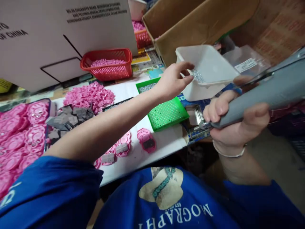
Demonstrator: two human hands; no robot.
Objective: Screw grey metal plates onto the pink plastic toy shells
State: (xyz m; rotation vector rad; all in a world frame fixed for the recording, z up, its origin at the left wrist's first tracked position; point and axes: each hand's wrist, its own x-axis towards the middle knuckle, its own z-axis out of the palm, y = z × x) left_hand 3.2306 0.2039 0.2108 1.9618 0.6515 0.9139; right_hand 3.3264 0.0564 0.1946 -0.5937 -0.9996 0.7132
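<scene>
My left hand [175, 79] reaches over the near left side of a white plastic tub [209, 89], its thumb and fingers apart and curved. Small silvery screws [198, 75] lie inside the tub, just beyond the fingertips. My right hand [235, 124] is wrapped round a thick grey power screwdriver [264, 92], its metal tip pointing left and slightly down. Under my left forearm is a green perforated tray [166, 113] with a heap of tiny silvery parts at its far end. A pink plastic housing with a dark block [146, 140] lies near the table's front edge.
More pink housings [122, 144] lie under my left arm. At left are a dark grey pile [71, 117], a pink parts heap [89, 97] and a tray of housings [35, 136]. A red basket [107, 70], a printed carton [47, 38] and an open cardboard box [186, 25] stand behind.
</scene>
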